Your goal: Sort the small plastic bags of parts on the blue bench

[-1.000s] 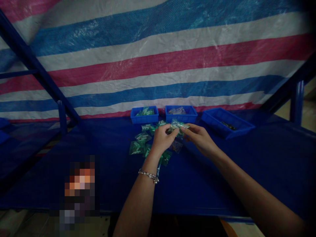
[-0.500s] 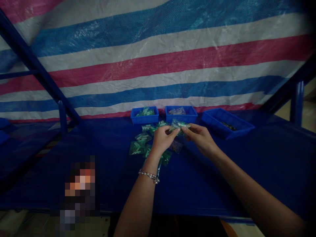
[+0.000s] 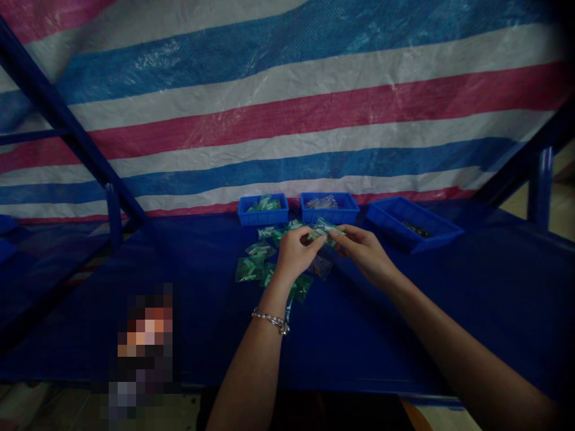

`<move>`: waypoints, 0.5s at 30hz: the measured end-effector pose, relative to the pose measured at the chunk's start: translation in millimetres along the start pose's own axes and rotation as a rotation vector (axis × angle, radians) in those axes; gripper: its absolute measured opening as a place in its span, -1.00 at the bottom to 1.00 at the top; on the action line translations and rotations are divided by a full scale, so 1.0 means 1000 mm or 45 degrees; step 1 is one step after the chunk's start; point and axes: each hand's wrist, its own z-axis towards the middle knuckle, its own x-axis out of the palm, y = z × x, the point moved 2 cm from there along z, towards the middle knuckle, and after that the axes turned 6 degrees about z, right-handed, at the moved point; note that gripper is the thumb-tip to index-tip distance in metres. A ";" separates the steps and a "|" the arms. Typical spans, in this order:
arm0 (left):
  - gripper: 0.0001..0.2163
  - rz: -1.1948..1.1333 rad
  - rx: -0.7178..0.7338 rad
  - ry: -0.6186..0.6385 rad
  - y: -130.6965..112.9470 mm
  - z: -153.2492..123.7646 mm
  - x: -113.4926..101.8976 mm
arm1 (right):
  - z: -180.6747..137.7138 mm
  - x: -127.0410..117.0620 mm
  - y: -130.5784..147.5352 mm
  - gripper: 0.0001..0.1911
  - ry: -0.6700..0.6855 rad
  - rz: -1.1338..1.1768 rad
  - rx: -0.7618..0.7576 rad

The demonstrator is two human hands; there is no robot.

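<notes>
A small clear plastic bag with a greenish tint (image 3: 324, 227) is stretched between my two hands above the blue table. My left hand (image 3: 296, 248) pinches its left side between thumb and fingers. On the other side my right hand (image 3: 362, 251) grips the bag's right edge, thumb on top. What lies inside the bag is too small to make out. Under and left of my hands lie several green bags with pale strips, one (image 3: 248, 269) at the left of the group. A clear bag (image 3: 320, 267) with small brownish parts rests below my hands.
Along the back stand three blue bins: one with green bags (image 3: 241, 216), one with clear bags (image 3: 330, 216), and a larger one (image 3: 415, 242) with small dark metal parts. Behind them hangs a striped sheet (image 3: 287, 114). Blue frame posts (image 3: 76, 126) slant at both sides.
Both hands stay nearly in place. The bag between them has shifted and tilted slightly, and my right fingers have moved a little.
</notes>
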 end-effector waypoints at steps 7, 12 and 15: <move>-0.77 0.417 -0.069 -0.101 -0.022 -0.008 -0.015 | 0.000 0.000 -0.002 -0.67 -0.014 -0.069 -0.043; -0.80 0.206 -0.104 -0.413 -0.071 -0.048 -0.030 | 0.002 -0.004 0.001 -0.69 -0.053 -0.049 -0.054; -0.73 -0.261 -0.167 0.089 -0.093 -0.087 -0.015 | 0.002 -0.006 0.002 -0.68 -0.069 -0.071 -0.068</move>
